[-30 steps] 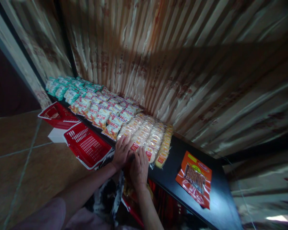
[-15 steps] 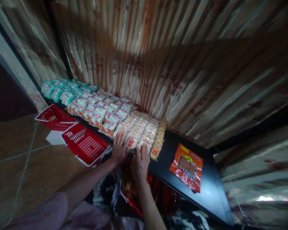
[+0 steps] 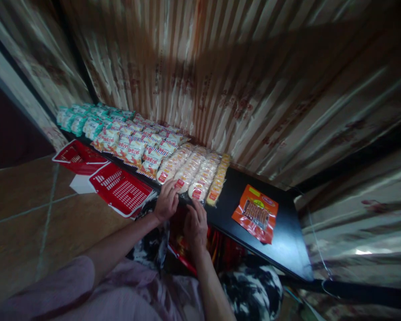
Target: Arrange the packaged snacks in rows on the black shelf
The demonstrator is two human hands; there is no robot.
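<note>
**Both hands down at the near ends of the white packs**

So the left hand (image 3: 167, 203) has its fingers loosely bent over the near ends of the left two white packs (image 3: 183, 171). Can't tell if it's actually gripping any plastic. The right hand (image 3: 196, 225) is half curled, fingertips right by the near end of the third one; can't tell if it has hold of anything either.

The three white packs lie side by side on the black table (image 3: 274, 256), with a slim yellow pack (image 3: 218, 180) just to their right. Farther right, well apart, there's an orange pack (image 3: 256, 213) lying flat. Left of the white ones are rows of white snack bags (image 3: 133, 149), then green bags (image 3: 87, 122) at the far end. Two red baskets (image 3: 123, 189) and a white box (image 3: 82, 183) are down beside the table, and a patterned curtain (image 3: 194, 80) hangs behind it.
</note>
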